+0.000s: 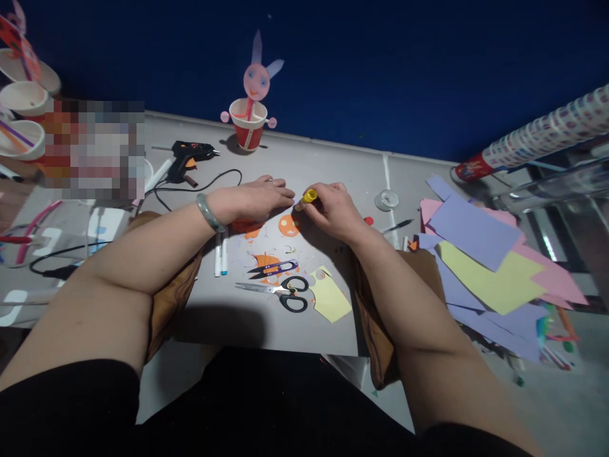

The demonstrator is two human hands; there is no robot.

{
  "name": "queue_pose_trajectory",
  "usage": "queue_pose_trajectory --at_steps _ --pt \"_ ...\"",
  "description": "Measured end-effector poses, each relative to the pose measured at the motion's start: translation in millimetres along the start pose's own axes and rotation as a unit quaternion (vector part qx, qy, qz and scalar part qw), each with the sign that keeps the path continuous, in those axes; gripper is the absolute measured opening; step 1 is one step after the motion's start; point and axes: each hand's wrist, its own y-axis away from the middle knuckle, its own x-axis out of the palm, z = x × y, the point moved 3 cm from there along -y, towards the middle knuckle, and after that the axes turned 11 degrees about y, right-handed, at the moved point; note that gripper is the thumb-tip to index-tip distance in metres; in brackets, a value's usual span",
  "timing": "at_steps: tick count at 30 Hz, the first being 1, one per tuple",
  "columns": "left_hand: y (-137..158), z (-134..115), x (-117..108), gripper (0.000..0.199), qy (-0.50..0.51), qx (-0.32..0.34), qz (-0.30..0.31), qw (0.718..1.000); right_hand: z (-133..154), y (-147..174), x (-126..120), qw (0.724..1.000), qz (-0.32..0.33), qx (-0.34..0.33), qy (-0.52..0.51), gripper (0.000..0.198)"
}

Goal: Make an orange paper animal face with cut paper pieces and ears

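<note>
In the middle of the table, my right hand (330,208) is closed around a yellow glue stick (309,196), tilted with its lower end near the tabletop. My left hand (259,200) lies low over the table, fingers stretched toward the glue stick; its thumb and whatever is under the fingertips are hidden. A bangle circles that wrist. Just below both hands is a round orange paper face (288,226) with pale eyes. Closer to me lie purple thread snips (273,269), black-handled scissors (291,294), orange paper scraps (267,261) and a cut yellow sheet (332,297).
A red paper cup with a pink rabbit figure (250,130) stands at the back. Left of it rests a black glue gun (183,158) with its cord. White markers (218,255) lie by my left forearm. Coloured paper (476,231), a tape roll (386,200) and stacked cups (533,143) are right.
</note>
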Motion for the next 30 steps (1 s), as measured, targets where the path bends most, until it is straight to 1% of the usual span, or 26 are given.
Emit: queue_pose_trajectory --at_steps 4,8,12,14,20,26,30 --pt "0.6 0.2 0.1 0.042 0.013 -0.006 0.007 1.000 -0.5 -0.6 2.0 1.000 0.002 0.001 -0.005 0.009" --pt "0.5 0.4 0.4 0.040 0.021 -0.010 0.003 1.000 -1.7 -0.9 2.0 1.000 -0.001 0.001 -0.004 0.009" --pt "0.4 0.0 -0.6 0.032 0.038 -0.018 -0.008 0.999 -5.4 -0.7 -1.2 0.999 -0.028 0.019 -0.006 0.008" --pt "0.3 -0.9 -1.9 0.031 0.046 -0.020 -0.011 0.999 -7.0 -0.5 -2.2 0.999 -0.043 0.029 -0.005 0.007" --pt "-0.6 -3.1 -3.4 0.036 0.034 -0.019 0.000 0.999 -6.3 -0.8 0.2 0.998 -0.050 0.021 0.014 0.007" --pt "-0.4 -1.6 -2.0 0.041 0.030 -0.018 -0.003 0.999 -10.9 -1.3 -4.9 0.995 -0.085 0.056 0.002 0.004" --pt "0.1 0.3 0.6 0.043 0.025 -0.015 -0.007 1.000 -7.4 -1.6 -4.8 0.996 -0.070 0.049 -0.003 0.006"
